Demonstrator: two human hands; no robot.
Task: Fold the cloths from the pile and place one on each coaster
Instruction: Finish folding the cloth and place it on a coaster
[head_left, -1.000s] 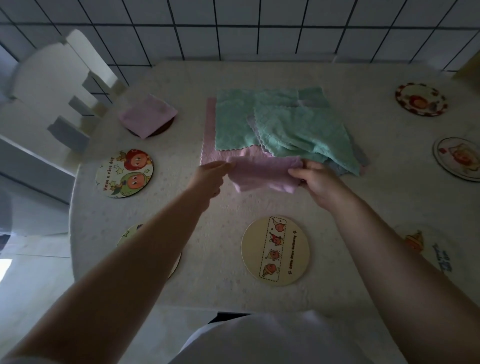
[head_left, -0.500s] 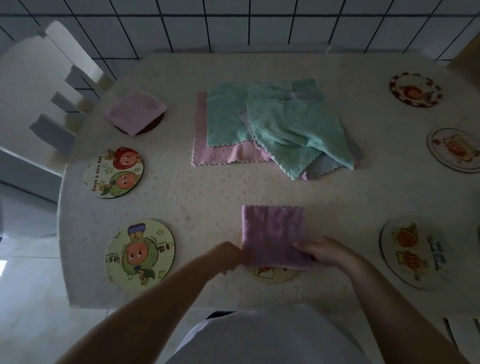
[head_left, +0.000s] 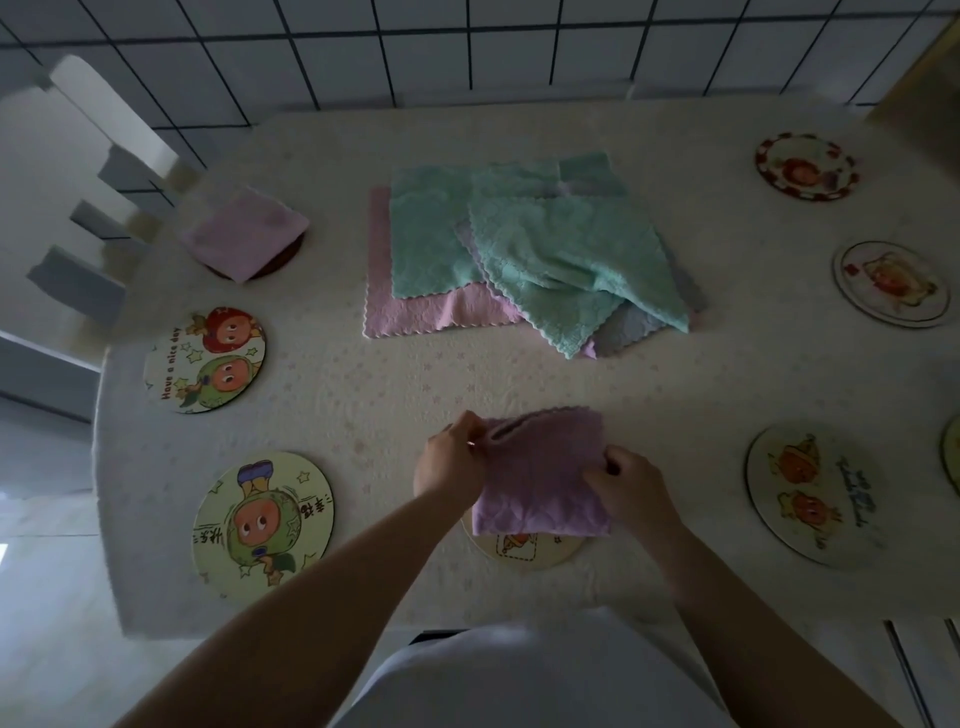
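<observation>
A folded purple cloth (head_left: 543, 470) lies over the near middle coaster (head_left: 524, 548), which shows only below its front edge. My left hand (head_left: 451, 465) pinches the cloth's left edge and my right hand (head_left: 631, 486) grips its right side. The pile of green, pink and grey cloths (head_left: 524, 249) sits spread at the table's centre. Another folded pink cloth (head_left: 244, 234) rests on a dark coaster at the far left.
Bare round cartoon coasters lie at left (head_left: 205, 360), near left (head_left: 263, 525), near right (head_left: 815, 493), right (head_left: 891, 283) and far right (head_left: 805, 165). A white chair (head_left: 78, 171) stands off the table's left corner. A tiled wall runs behind.
Both hands carried the folded purple cloth from the pile's front edge down to the near middle coaster. My left hand has since shifted up to the cloth's upper left edge.
</observation>
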